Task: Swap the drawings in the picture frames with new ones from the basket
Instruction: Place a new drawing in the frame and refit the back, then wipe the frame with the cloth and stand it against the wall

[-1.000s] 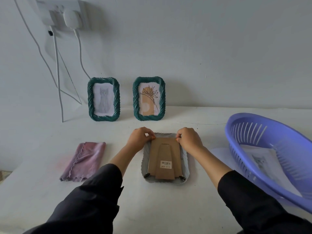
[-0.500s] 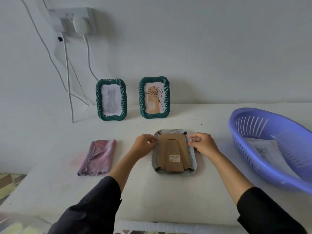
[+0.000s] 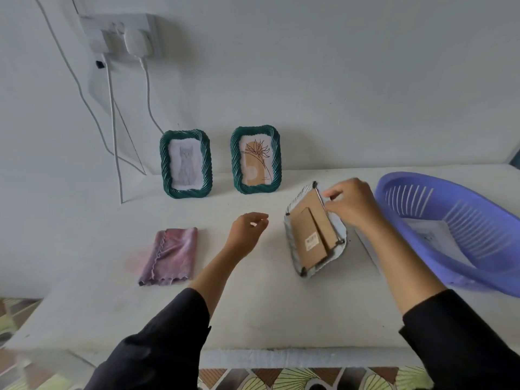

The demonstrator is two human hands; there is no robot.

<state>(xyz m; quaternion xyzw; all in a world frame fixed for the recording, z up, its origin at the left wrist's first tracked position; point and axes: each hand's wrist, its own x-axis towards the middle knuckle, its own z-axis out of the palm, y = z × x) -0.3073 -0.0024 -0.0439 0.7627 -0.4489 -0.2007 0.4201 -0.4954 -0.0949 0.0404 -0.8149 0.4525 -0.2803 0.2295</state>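
A pale grey picture frame [image 3: 314, 235] lies face down on the white table, its brown cardboard back and stand facing up, turned at an angle. My right hand [image 3: 351, 204] pinches the frame's upper right edge. My left hand [image 3: 246, 232] hovers to the left of the frame, fingers loosely apart and holding nothing. Two green frames stand against the wall: one with a cat drawing [image 3: 185, 164], one with a plant drawing [image 3: 255, 159]. A purple basket [image 3: 455, 229] at the right holds paper drawings [image 3: 430, 235].
A folded pink cloth [image 3: 170, 256] lies at the left of the table. A wall socket with plugs [image 3: 123, 38] and hanging white cables sits above the frames. The table's front edge [image 3: 281, 357] runs close to my arms. A sheet of paper [image 3: 368, 249] lies under the basket's rim.
My left hand has let go of the face-down frame and drawn away to the left. My right hand has turned the frame and slid it toward the basket. The camera has pulled back.
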